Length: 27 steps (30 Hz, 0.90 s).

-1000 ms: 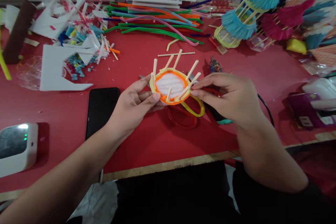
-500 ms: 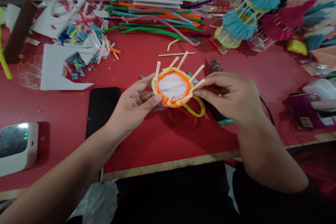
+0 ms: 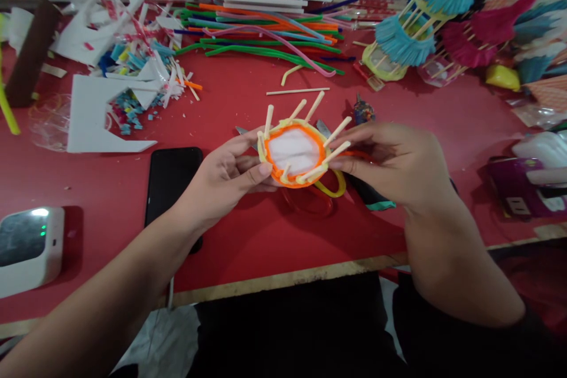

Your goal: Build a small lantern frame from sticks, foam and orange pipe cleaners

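Observation:
Above the red table I hold a round craft base [image 3: 295,150], with a white middle, an orange pipe-cleaner ring and a pale yellow rim. Several short wooden sticks [image 3: 339,130] stand up around its rim, leaning outward. My left hand [image 3: 233,168] is closed on the left side of the base, thumb on the near rim and fingers beneath. At the right rim, my right hand [image 3: 381,156] has its thumb and fingertips against the base beside a stick; the exact contact is partly hidden. Below lie scissors with a yellow handle [image 3: 336,184] and a red loop [image 3: 308,204], partly covered.
A phone [image 3: 172,186] lies left of the base, and a white device [image 3: 31,251] stands farther left. Foam scraps [image 3: 95,115], pipe cleaners [image 3: 266,35] and a loose stick [image 3: 297,91] lie toward the back. Blue-fringed tower crafts [image 3: 407,41] stand back right.
The base has shifted slightly right and toward me in both hands, and its sticks lean more to the right. My right fingers have spread a little at the rim.

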Tool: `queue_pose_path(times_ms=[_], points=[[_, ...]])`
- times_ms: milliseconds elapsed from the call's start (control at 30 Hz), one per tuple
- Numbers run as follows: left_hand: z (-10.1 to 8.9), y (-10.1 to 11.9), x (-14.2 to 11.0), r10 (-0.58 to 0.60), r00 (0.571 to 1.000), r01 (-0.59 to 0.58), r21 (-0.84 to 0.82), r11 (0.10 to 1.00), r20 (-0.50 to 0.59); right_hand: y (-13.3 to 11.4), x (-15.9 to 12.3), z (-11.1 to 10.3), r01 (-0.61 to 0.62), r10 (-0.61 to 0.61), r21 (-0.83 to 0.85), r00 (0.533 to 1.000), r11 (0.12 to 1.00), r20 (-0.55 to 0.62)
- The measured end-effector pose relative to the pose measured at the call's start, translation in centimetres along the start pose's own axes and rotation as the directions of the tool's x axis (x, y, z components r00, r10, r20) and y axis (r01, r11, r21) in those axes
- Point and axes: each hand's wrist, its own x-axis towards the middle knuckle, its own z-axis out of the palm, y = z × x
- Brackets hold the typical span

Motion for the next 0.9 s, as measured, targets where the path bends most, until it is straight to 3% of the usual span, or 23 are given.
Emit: queue_pose_path(times_ms=[233,367,533,700,900], points=[[0.3,0.7,-0.1,-0.106,0.993,0.11,-0.093,0.989,0.054,-0.1,0.4,-0.9,0.057,-0.06,0.021,0.983,0.998,0.172],[0.5,0.9,0.0,-0.125,0.992,0.126,-0.136,0.983,0.015,-0.4,0.4,-0.3,0.013,-0.018,0.034,0.988,0.999,0.151],[0.4,0.6,0.1,-0.072,0.995,0.059,-0.166,0.984,-0.071,-0.9,0.0,1.2,-0.092,0.084,0.039,0.983,0.995,0.166],[0.6,0.7,0.1,-0.096,0.991,0.08,-0.161,0.984,-0.089,-1.6,-0.2,2.2,-0.019,0.02,-0.009,0.991,1.0,0.133],[0.6,1.2,-0.2,-0.108,0.994,0.105,-0.191,0.976,-0.007,-1.8,-0.5,2.5,0.003,0.0,-0.061,0.998,0.998,0.055]])
